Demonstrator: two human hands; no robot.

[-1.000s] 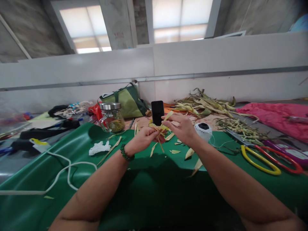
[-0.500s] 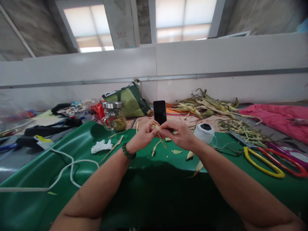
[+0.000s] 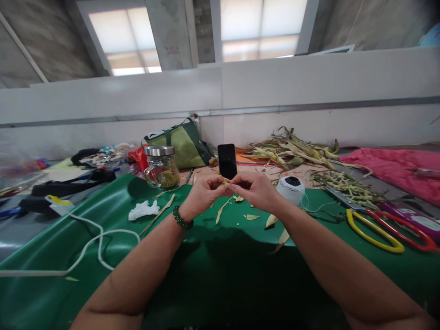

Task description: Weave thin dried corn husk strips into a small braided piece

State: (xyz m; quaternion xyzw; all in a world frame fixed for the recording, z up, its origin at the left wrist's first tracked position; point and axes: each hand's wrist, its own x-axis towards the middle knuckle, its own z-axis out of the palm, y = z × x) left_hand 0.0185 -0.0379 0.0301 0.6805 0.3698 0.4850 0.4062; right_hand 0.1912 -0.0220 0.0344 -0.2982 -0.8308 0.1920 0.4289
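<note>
Between my fingertips is a small pale yellow piece of dried husk (image 3: 226, 183), mostly covered by the fingers. My left hand (image 3: 203, 192), with a green bead bracelet (image 3: 181, 218) at its wrist, pinches it from the left. From the right, my right hand (image 3: 255, 189) pinches the same piece, thumb and forefinger almost meeting the left ones. Below the hands, husk scraps (image 3: 252, 217) and a thin husk strip (image 3: 222, 211) lie on the green mat (image 3: 220, 256). A black phone (image 3: 227, 160) stands upright just behind my fingertips.
At right are a thread spool (image 3: 291, 189), scissors with yellow and red handles (image 3: 376, 230) and a heap of husks (image 3: 295, 149). At left stand a lidded glass jar (image 3: 162, 168) and a green bag (image 3: 185, 144), with crumpled tissue (image 3: 143, 210) and a white cable (image 3: 103, 233) nearer.
My hands have turned slightly, fingertips now meeting more level. The thin end of husk that hung below the fingers no longer shows there. The view has shifted slightly.
</note>
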